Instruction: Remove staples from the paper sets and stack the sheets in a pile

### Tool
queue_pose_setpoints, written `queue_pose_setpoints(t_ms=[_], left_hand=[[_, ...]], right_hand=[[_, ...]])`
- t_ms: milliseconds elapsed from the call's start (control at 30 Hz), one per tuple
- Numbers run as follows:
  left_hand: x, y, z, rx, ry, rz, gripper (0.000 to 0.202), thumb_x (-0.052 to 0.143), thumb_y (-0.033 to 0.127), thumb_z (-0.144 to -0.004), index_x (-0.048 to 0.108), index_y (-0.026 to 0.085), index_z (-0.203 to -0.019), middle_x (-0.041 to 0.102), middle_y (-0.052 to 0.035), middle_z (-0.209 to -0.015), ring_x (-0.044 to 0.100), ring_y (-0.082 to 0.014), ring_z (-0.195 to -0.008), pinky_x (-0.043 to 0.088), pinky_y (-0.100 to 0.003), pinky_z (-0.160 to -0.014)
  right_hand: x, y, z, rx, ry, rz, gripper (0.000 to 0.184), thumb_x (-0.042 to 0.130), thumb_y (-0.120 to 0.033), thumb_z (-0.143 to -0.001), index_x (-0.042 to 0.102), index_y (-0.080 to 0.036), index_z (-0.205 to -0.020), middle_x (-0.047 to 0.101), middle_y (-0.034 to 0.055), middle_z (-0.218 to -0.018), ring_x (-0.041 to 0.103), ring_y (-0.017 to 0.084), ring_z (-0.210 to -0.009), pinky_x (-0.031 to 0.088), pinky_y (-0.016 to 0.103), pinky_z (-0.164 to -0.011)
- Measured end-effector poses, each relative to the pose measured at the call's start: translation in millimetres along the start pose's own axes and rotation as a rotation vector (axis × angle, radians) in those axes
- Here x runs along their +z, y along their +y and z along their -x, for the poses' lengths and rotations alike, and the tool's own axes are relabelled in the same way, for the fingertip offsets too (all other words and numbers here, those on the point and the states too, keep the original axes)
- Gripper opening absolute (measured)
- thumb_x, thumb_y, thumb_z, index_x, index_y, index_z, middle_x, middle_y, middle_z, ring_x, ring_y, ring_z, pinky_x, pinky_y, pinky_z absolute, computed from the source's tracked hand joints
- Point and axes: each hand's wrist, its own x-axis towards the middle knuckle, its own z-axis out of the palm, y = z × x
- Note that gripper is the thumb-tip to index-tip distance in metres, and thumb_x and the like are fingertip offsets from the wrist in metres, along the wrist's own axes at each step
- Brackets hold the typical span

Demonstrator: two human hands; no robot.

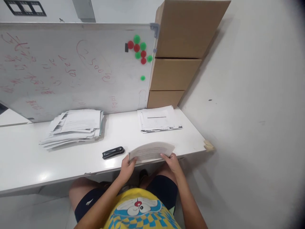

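Slippage of the paper sheaf (pixel 152 151) was judged the main hazard. The sheaf was positioned at the near edge of the surface (pixel 116 130), between the left hand (pixel 127 166) and the right hand (pixel 172 162); whether its lower edge touched the surface could not be determined. Both hands grasped it, one at each end, with the thumbs laid on the face toward the person and the remaining fingers largely hidden. Uneven thumb pressure could have allowed inner sheets to slide, leaving the edges misaligned; loss of grip at either end could have dropped pages over the near edge. Excess inward force could have creased the sheets, since the sheaf was bowed. The black stapler (pixel 113 152) lay just beside the left hand, and a sideways sweep of that hand could have knocked it. The left paper stack (pixel 78 122) had ragged, staggered edges and appeared liable to slide if bumped; the right paper stack (pixel 158 121), lower and neater, presented less risk. In appearance, the sheaf was off-white to pale grey, with faint rows of print on the visible face. Its upper edge formed a shallow arc, and its right corner was slightly fanned. Print content, page count and any binding could not be determined.
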Motion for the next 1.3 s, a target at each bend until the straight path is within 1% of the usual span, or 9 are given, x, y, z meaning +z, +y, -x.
queue_pose_setpoints(t_ms=[100, 200, 267, 367, 467, 600, 867, 1100, 1300], left_hand=[[-20.9, 8, 4, 0.149, 0.082, -0.119, 0.028, 0.047, 0.038, -0.091, 0.066, 0.018, -0.099, 0.069, -0.0073, -0.095, 0.064, -0.0205, -0.089, 0.051, -0.034, -0.081], [-57.9, 9, -8, 0.361, 0.115, -0.463, 0.029, 0.045, 0.031, -0.093, 0.061, 0.019, -0.114, 0.067, -0.0101, -0.106, 0.06, -0.0227, -0.102, 0.046, -0.039, -0.091], [-80.1, 4, -21, 0.416, 0.024, -0.748, 0.038, 0.049, 0.031, -0.091, 0.055, 0.017, -0.126, 0.065, -0.0133, -0.112, 0.058, -0.0263, -0.107, 0.045, -0.042, -0.092], [-98.1, -9, -37, 0.416, -0.126, -0.977, 0.041, 0.048, 0.032, -0.092, 0.052, 0.015, -0.129, 0.067, -0.0146, -0.107, 0.062, -0.026, -0.096, 0.049, -0.039, -0.081], [-101.3, -19, -43, 0.472, -0.192, -1.004, 0.037, 0.044, 0.031, -0.094, 0.054, 0.014, -0.127, 0.068, -0.0129, -0.101, 0.064, -0.0238, -0.088, 0.05, -0.036, -0.075], [-101.1, -22, -43, 0.516, -0.164, -0.957, 0.036, 0.043, 0.032, -0.095, 0.054, 0.016, -0.126, 0.068, -0.0121, -0.102, 0.064, -0.0229, -0.088, 0.05, -0.035, -0.075], [-106.2, -25, -42, 0.526, -0.136, -0.856, 0.038, 0.042, 0.034, -0.096, 0.052, 0.017, -0.128, 0.068, -0.0119, -0.107, 0.064, -0.0225, -0.092, 0.051, -0.035, -0.077], [-104.9, -23, -42, 0.522, -0.16, -0.849, 0.04, 0.043, 0.036, -0.096, 0.053, 0.016, -0.129, 0.069, -0.012, -0.103, 0.065, -0.0225, -0.089, 0.051, -0.035, -0.076], [-103.9, -21, -39, 0.584, -0.157, -0.773, 0.039, 0.038, 0.019, -0.095, 0.054, 0.02, -0.13, 0.065, -0.0132, -0.115, 0.063, -0.0223, -0.103, 0.052, -0.037, -0.082]], right_hand=[[-4, -3, 3, 0.057, -0.057, 0.054, 0.048, 0.069, -0.056, -0.069, 0.073, -0.016, -0.097, 0.074, 0.0117, -0.105, 0.066, 0.033, -0.103, 0.05, 0.045, -0.092], [-3, -7, 5, 0.113, -0.156, 0.082, 0.05, 0.069, -0.056, -0.069, 0.072, -0.016, -0.099, 0.073, 0.0116, -0.106, 0.067, 0.032, -0.102, 0.052, 0.046, -0.091], [2, -9, 4, 0.137, -0.205, 0.088, 0.049, 0.071, -0.055, -0.068, 0.073, -0.016, -0.097, 0.074, 0.0114, -0.104, 0.067, 0.033, -0.101, 0.052, 0.046, -0.091], [12, -8, 1, 0.174, -0.26, 0.037, 0.048, 0.072, -0.052, -0.068, 0.073, -0.016, -0.099, 0.074, 0.01, -0.103, 0.067, 0.032, -0.103, 0.05, 0.047, -0.093], [20, -5, -3, 0.21, -0.282, -0.028, 0.047, 0.074, -0.049, -0.069, 0.072, -0.016, -0.103, 0.075, 0.0088, -0.102, 0.066, 0.031, -0.104, 0.049, 0.047, -0.096], [21, -3, -5, 0.225, -0.3, -0.068, 0.047, 0.076, -0.047, -0.068, 0.072, -0.017, -0.104, 0.074, 0.0088, -0.105, 0.066, 0.031, -0.105, 0.049, 0.046, -0.096], [10, -8, 6, 0.277, -0.231, -0.158, 0.049, 0.079, -0.048, -0.065, 0.072, -0.017, -0.103, 0.074, 0.0098, -0.105, 0.066, 0.031, -0.103, 0.046, 0.048, -0.099], [31, -12, -2, 0.239, -0.328, -0.033, 0.045, 0.077, -0.046, -0.068, 0.073, -0.017, -0.101, 0.075, 0.0089, -0.1, 0.066, 0.032, -0.102, 0.049, 0.047, -0.095], [37, -14, -3, 0.233, -0.331, -0.024, 0.043, 0.076, -0.046, -0.069, 0.074, -0.018, -0.101, 0.075, 0.0087, -0.098, 0.067, 0.032, -0.1, 0.05, 0.046, -0.093]])
